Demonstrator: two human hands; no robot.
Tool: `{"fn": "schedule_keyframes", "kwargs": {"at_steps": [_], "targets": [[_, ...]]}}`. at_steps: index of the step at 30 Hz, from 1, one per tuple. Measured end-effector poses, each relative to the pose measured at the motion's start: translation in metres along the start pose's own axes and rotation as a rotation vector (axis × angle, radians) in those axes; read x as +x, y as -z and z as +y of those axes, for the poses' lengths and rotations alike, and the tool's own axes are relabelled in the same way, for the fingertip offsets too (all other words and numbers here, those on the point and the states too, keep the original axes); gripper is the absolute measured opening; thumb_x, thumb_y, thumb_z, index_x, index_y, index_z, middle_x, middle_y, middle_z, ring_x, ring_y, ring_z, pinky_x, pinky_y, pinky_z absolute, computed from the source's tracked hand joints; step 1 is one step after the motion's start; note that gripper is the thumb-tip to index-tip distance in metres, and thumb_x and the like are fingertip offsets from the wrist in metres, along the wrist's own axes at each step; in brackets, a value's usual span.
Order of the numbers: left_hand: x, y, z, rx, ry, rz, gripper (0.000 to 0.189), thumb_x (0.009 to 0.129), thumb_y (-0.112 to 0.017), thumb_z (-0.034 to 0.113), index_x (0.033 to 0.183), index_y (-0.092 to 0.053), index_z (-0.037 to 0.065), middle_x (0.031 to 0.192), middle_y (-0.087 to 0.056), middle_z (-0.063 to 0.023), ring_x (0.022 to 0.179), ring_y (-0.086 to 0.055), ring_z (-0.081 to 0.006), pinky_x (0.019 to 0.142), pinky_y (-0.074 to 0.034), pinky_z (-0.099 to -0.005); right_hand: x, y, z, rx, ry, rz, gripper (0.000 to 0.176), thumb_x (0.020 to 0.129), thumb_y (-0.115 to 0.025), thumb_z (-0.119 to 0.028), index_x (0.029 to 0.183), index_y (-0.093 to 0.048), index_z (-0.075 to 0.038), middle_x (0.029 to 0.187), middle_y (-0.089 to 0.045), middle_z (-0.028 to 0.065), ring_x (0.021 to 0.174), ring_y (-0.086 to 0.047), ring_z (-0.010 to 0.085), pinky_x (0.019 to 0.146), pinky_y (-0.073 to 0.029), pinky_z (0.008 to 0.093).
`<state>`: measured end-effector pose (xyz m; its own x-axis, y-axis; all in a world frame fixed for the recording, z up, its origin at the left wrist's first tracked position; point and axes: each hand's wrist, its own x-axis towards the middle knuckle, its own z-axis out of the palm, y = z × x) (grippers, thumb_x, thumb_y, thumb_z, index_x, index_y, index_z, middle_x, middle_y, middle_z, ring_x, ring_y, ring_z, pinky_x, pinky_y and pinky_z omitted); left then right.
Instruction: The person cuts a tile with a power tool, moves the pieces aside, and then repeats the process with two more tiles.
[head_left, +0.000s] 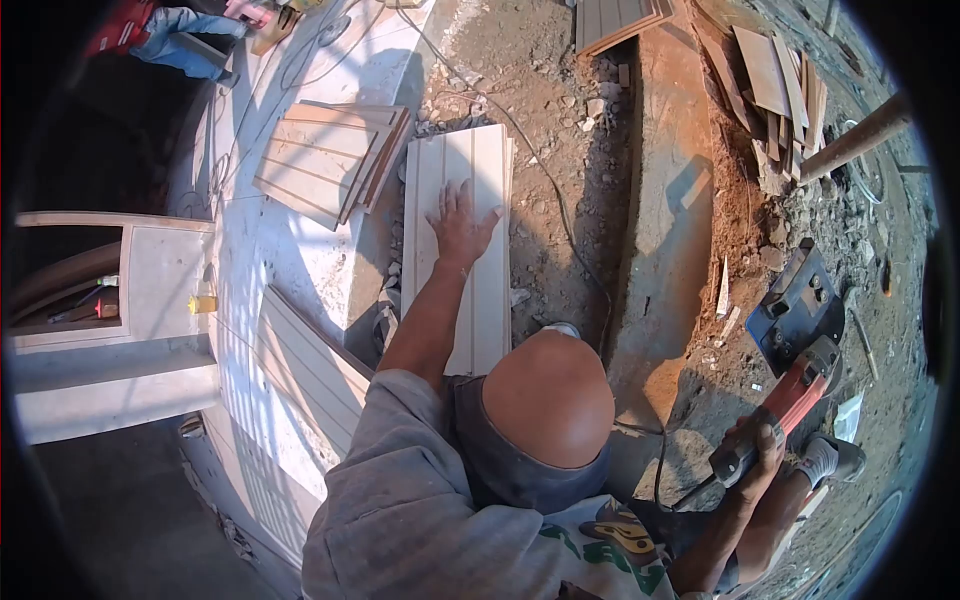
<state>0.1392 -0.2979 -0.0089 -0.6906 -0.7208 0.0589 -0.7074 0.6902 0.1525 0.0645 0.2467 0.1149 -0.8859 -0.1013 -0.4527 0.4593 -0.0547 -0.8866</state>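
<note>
My left hand (465, 225) lies flat with fingers spread on a long, pale grooved panel (430, 290), stacked on others on the ground before my bent knee (550, 400). Off to the right, my right hand (755, 455) is wrapped round the body of a red and black angle grinder (795, 395). The grinder's head points away from me, beside a dark blue tray-like piece (800, 305) lying on the dirt. A black cord (690, 495) runs from the tool's rear end.
More grooved panels (325, 160) are stacked on the white-dusted slab to the left, with others (310, 355) nearer me. A concrete ledge (665, 210) runs along the right. Cut pieces (770, 85) and a pole (855, 140) stand beyond it. Another person (185, 40) is at top left.
</note>
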Motion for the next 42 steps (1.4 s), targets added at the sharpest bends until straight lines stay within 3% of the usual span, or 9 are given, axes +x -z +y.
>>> {"fn": "schedule_keyframes", "kwargs": {"at_steps": [3,7,9,12,19,23,31,38,42], "targets": [[0.013,0.027,-0.061,-0.061,0.242,0.371,0.080,0.088,-0.053,0.060,0.142,-0.038,0.003,0.148,-0.037,-0.0207,0.139,-0.032,-0.0385,0.106,-0.030,-0.0633,0.007,-0.005,0.003,-0.003,-0.024,-0.059,0.057,0.081,-0.071,-0.041,0.110,-0.051,0.004,0.086,-0.064,0.0169,0.068,-0.067,0.0231,0.058,-0.056,0.0324],[0.023,0.066,-0.161,-0.254,0.949,0.608,0.075,0.089,-0.051,0.060,0.119,-0.052,-0.009,0.124,-0.054,-0.0295,0.111,-0.056,-0.0388,0.091,-0.047,-0.0490,0.012,-0.010,0.010,0.041,-0.090,-0.087,0.056,0.081,-0.071,-0.041,0.110,-0.054,0.003,0.086,-0.065,0.0144,0.068,-0.067,0.0210,0.058,-0.057,0.0315],[0.044,0.042,-0.248,-0.581,1.087,0.629,0.071,0.088,-0.056,0.058,0.102,-0.060,-0.012,0.101,-0.063,-0.0244,0.087,-0.061,-0.0353,0.078,-0.051,-0.0451,0.006,-0.023,0.007,0.065,-0.100,-0.028,0.054,0.082,-0.071,-0.041,0.110,-0.055,0.002,0.086,-0.065,0.0137,0.068,-0.068,0.0208,0.058,-0.057,0.0308],[0.059,0.074,-0.247,-0.982,1.068,0.674,0.064,0.085,-0.068,0.051,0.084,-0.061,-0.012,0.073,-0.060,-0.0125,0.062,-0.050,-0.0223,0.059,-0.045,-0.0403,0.004,-0.029,0.008,0.062,-0.107,-0.039,0.052,0.082,-0.070,-0.040,0.109,-0.056,0.002,0.084,-0.065,0.0136,0.068,-0.068,0.0208,0.057,-0.057,0.0304],[0.089,0.066,-0.290,-1.261,1.007,0.635,0.065,0.080,-0.075,0.050,0.098,-0.062,-0.010,0.095,-0.064,-0.0145,0.073,-0.058,-0.0261,0.062,-0.050,-0.0438,-0.004,-0.043,0.007,0.045,-0.141,0.073,0.052,0.083,-0.070,-0.041,0.109,-0.055,0.002,0.084,-0.066,0.0144,0.064,-0.068,0.0213,0.054,-0.058,0.0311],[0.087,0.075,-0.274,-0.925,1.283,0.479,0.064,0.078,-0.077,0.050,0.107,-0.063,-0.005,0.104,-0.062,-0.0144,0.085,-0.059,-0.0299,0.075,-0.053,-0.0473,0.001,-0.043,0.007,0.027,-0.163,0.051,0.053,0.082,-0.070,-0.042,0.109,-0.055,0.002,0.085,-0.066,0.0145,0.064,-0.068,0.0218,0.053,-0.058,0.0315],[0.022,0.079,-0.290,-1.364,1.049,0.204,0.047,0.095,-0.060,0.038,0.129,-0.053,0.007,0.125,-0.060,-0.0110,0.112,-0.059,-0.0286,0.094,-0.048,-0.0517,-0.007,-0.056,-0.002,0.092,-0.129,0.053,0.057,0.082,-0.069,-0.044,0.111,-0.055,0.003,0.086,-0.066,0.0148,0.071,-0.069,0.0233,0.061,-0.059,0.0345],[0.011,0.076,-0.285,-1.576,1.002,0.269,0.056,0.092,-0.062,0.035,0.135,-0.050,0.001,0.129,-0.059,-0.0130,0.116,-0.058,-0.0303,0.097,-0.046,-0.0419,-0.004,-0.042,0.001,0.116,-0.200,0.038,0.057,0.083,-0.068,-0.045,0.111,-0.056,0.002,0.087,-0.066,0.0148,0.072,-0.069,0.0238,0.062,-0.059,0.0350],[0.044,0.051,-0.326,-1.406,1.056,0.564,0.061,0.092,-0.061,0.041,0.128,-0.053,-0.007,0.130,-0.058,-0.0145,0.119,-0.055,-0.0294,0.102,-0.044,-0.0400,-0.009,-0.061,-0.008,0.121,-0.195,0.064,0.051,0.084,-0.068,-0.041,0.109,-0.055,0.002,0.086,-0.066,0.0147,0.067,-0.068,0.0233,0.057,-0.058,0.0343]]}}
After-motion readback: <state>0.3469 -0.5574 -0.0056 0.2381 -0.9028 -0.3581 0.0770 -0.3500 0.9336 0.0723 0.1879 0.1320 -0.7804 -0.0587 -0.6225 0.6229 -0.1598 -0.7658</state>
